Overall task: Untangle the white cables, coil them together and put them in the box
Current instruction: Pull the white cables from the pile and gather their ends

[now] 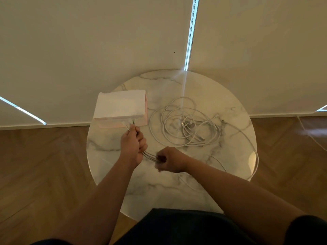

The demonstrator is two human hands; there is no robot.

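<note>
Several white cables (184,124) lie in loose tangled loops on the round marble table (230,106), right of a white box (120,105) with a pink inside. My left hand (133,144) grips a bunch of cable ends just in front of the box, and the plugs stick out above its fingers. My right hand (169,159) holds the same strands a short way to the right, with the cables stretched between both hands. From there the cables trail off toward the table's right edge.
The table stands on a wooden herringbone floor (44,165) close to a wall covered by pale blinds (106,41). One cable hangs over the table's right rim. My dark-clothed lap is at the bottom of the view.
</note>
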